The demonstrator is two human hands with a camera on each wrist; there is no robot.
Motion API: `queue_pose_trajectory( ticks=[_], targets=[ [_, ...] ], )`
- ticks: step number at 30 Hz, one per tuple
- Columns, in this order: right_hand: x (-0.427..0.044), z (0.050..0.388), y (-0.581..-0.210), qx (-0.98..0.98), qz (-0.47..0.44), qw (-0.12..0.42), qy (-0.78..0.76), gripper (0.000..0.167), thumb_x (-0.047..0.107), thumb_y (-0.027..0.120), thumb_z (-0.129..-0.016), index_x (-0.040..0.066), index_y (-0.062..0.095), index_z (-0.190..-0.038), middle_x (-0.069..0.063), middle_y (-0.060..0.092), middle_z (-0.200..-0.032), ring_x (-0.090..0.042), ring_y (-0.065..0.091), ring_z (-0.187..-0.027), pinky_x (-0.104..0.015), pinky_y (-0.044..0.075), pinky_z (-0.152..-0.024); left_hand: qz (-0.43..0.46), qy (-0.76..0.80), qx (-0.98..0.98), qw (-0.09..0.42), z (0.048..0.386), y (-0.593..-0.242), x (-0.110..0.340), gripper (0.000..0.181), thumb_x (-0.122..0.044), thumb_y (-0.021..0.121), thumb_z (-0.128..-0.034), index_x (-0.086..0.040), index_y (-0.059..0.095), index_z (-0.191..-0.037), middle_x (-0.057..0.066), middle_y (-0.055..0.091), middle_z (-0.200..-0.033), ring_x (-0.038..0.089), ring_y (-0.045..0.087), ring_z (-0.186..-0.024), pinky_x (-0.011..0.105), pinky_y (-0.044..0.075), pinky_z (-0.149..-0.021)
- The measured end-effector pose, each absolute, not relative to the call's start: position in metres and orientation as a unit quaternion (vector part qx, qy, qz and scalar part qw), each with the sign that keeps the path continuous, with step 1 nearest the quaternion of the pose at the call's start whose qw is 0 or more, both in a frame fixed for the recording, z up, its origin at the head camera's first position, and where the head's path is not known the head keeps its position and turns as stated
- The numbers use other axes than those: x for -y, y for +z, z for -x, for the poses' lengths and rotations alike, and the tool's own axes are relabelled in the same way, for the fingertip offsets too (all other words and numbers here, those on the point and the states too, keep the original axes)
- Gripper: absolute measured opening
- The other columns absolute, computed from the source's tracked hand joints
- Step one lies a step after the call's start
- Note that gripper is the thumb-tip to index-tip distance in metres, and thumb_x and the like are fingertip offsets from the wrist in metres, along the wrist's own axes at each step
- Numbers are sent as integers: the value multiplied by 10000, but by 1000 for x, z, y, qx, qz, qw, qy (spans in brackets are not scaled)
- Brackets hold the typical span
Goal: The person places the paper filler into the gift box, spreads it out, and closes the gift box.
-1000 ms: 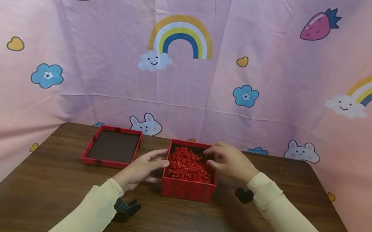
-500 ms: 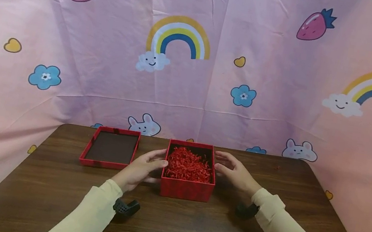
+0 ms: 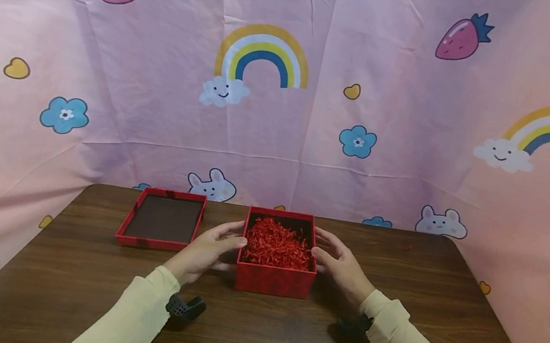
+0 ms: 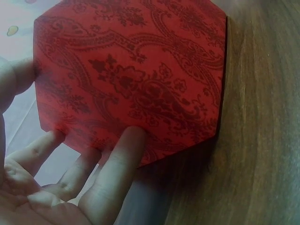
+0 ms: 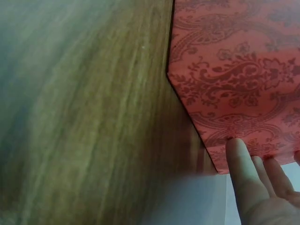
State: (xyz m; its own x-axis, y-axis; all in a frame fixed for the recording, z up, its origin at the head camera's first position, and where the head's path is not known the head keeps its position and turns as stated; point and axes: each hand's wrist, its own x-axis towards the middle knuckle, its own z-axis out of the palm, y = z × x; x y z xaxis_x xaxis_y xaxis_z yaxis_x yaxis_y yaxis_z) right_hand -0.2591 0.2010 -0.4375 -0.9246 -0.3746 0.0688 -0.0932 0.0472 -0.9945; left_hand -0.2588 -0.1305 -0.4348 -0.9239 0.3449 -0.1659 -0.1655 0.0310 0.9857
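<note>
A red patterned box (image 3: 274, 281) stands uncovered on the table, filled with red shredded paper (image 3: 278, 245). Against its left side rests my left hand (image 3: 205, 249), thumb by the rim; in the left wrist view its nearly straight fingers (image 4: 119, 173) touch the patterned wall. On the opposite side, my right hand (image 3: 344, 268) has its thumb at the rim. The right wrist view has extended fingers (image 5: 241, 164) against that wall. Both palms stay apart from the box. Its bottom and what lies beneath the paper are hidden.
A red lid (image 3: 157, 244) with a dark inside lies upturned to the left of the box. The brown wooden table (image 3: 249, 335) reaches back to a printed cloth backdrop (image 3: 394, 64). A small red scrap (image 3: 407, 247) lies at the back right.
My right hand has left the shredded paper, moved out over the right rim, and come to rest against the box's right side. The left hand and box stay in place.
</note>
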Motion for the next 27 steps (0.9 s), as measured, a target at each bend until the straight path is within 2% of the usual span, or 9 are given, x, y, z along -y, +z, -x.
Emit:
queue_pose_trajectory(
  ticks=[4,10,15,17,25,27],
  targets=[
    [-202,259,-438,-713,164,105,-673,642,204,611,-1053,57,321,-1606,-267,356,-1604,-413,490,-1388,-408,572,-981,-66,690,-697,184,259,-434,130,721,-330,705,-988,-190,360,-1605,178,399,-1599,389,424,-1449,537,570,-960],
    [-204,259,-435,-720,159,106,-667,630,224,628,-1046,77,355,-1594,-252,367,-1603,-403,516,-1367,-480,570,-978,-70,684,-705,174,260,-432,134,666,-401,648,-1020,-194,375,-1591,184,403,-1600,412,415,-1456,546,557,-981],
    [-203,259,-435,-717,157,109,-670,628,220,633,-1043,70,363,-1589,-250,383,-1593,-392,521,-1360,-483,577,-963,-87,677,-713,158,265,-425,148,671,-428,602,-1044,-174,341,-1607,191,338,-1641,439,379,-1474,546,545,-1000],
    [-203,258,-436,-713,157,109,-674,630,212,632,-1043,59,358,-1589,-257,386,-1589,-386,523,-1357,-468,581,-957,-93,673,-719,149,267,-419,158,677,-414,590,-1053,-166,311,-1619,208,309,-1648,444,364,-1480,532,550,-997],
    [-203,259,-438,-710,161,104,-678,627,213,632,-1043,49,363,-1585,-278,397,-1572,-370,538,-1343,-435,586,-952,-86,641,-758,82,270,-395,220,765,-419,607,-1045,-157,225,-1653,264,340,-1603,456,351,-1474,482,562,-981],
    [-203,258,-438,-709,163,103,-678,626,212,631,-1043,47,364,-1585,-278,404,-1566,-364,543,-1338,-430,587,-949,-87,631,-769,61,271,-388,239,768,-411,590,-1054,-137,201,-1657,274,340,-1596,408,408,-1440,463,569,-975]
  ],
)
